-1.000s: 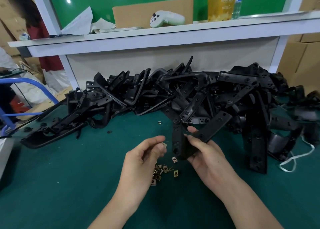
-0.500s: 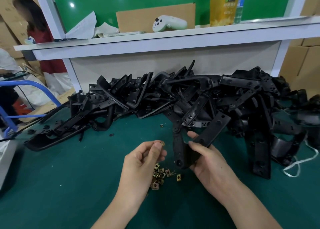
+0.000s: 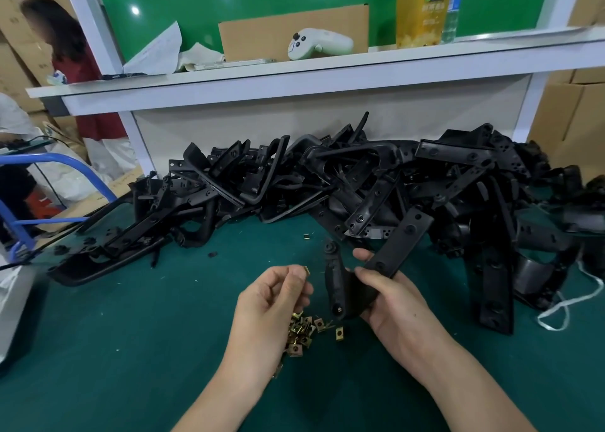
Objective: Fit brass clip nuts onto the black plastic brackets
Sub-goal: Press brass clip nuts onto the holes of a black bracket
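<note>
The left hand [image 3: 270,297] hides most of its clip nut [image 3: 306,270]; the right edge crops the bracket pile [image 3: 360,176].

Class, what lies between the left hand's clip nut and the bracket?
Nothing: head view shows bare green mat between clip nut and bracket held by right hand.

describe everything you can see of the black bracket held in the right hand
The bracket is matte black, plastic-looking, bent into a V. One arm is a flat strip with round holes, pointing up-right toward the pile; the narrower arm rises on the left, ending in a round boss. A hole near the bend shows a brassy glint. The right hand grips it at the bend, above the green mat.
</note>
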A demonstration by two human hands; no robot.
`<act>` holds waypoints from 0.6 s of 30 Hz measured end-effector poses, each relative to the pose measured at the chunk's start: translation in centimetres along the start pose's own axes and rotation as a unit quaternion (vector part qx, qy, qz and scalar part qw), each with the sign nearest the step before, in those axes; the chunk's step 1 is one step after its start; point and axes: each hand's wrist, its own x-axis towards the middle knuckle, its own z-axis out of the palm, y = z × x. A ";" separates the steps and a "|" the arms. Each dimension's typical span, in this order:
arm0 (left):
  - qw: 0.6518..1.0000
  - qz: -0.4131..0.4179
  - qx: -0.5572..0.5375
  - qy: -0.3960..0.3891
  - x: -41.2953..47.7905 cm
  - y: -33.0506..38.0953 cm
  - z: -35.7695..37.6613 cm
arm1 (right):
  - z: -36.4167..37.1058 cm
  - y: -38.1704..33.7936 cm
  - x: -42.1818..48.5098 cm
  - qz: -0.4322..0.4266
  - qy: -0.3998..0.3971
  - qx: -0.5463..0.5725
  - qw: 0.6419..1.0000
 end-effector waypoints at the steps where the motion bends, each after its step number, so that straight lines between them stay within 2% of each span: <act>1: 1.000 0.001 0.001 -0.002 0.0 0.0 0.0 | 0.0 0.0 0.0 -0.001 -0.002 0.000 1.000; 18: 1.000 0.007 -0.011 0.004 0.3 -0.2 0.0 | 0.0 0.0 0.2 0.003 0.009 -0.002 1.000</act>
